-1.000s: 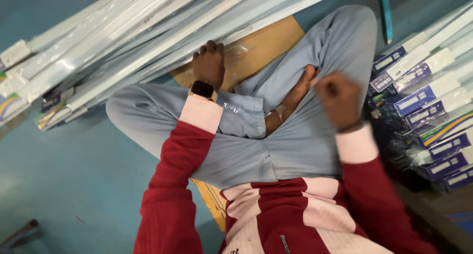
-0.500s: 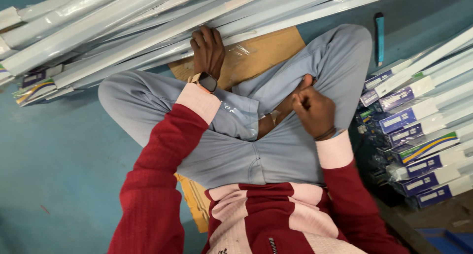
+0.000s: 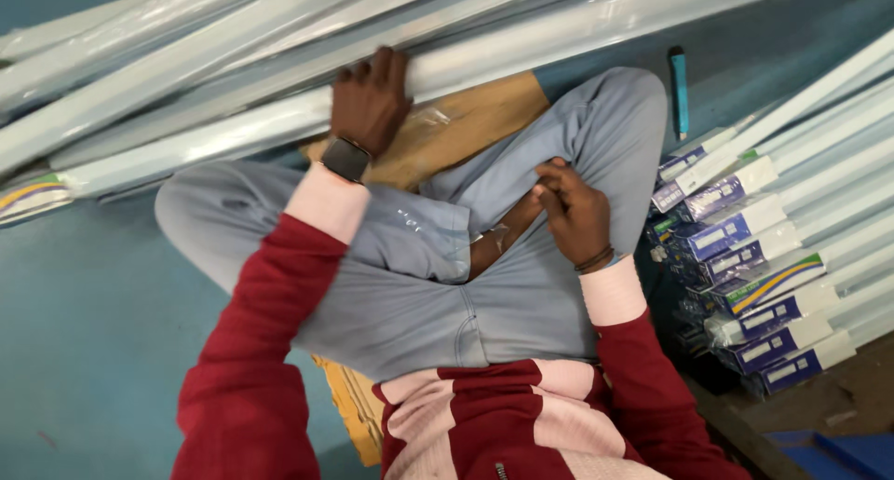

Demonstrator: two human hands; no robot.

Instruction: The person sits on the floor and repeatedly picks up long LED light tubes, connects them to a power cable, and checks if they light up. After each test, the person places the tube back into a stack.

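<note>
Teal floor [image 3: 84, 350] all round; person sits cross-legged on it, flat brown cardboard sheet [image 3: 466, 126] under the legs, grey trousers, red-and-pink sleeves.

L to R:

- Far left/top: pile of long white tubes in clear plastic sleeves [image 3: 186, 80], lying on floor, long axes running approx left-low to right-high across the whole top of view. Printed end caps visible at far left edge.
- Left hand [image 3: 372, 98], w/ dark watch at wrist: stretched out ahead of the knees, palm down on the nearest tube [image 3: 521, 56] of the pile. Grip: fingers curled over the far side of tube, thumb side not visible, so resting/hooked on it rather than a clear full clasp. Tube lies crosswise to the forearm, extends far both ways past the hand; hand sits roughly mid-length. Left hand is the nearer one by far; right is well apart from the pile.
- Tube look: white, slim, straight, glossy wrap w/ reflections, prob. slippery; long + thin, so ends would swing if lifted from one point.
- Centre-right: right hand [image 3: 573, 210], dark band at wrist, in lap by the ankle. Fingertips pressed together, pinching something small; too small to tell what.
- Right: stack of long blue-and-white boxes [image 3: 745, 266], ends toward the person, beside right knee. Slim blue pen-like object [image 3: 680, 89] on floor above them.
</note>
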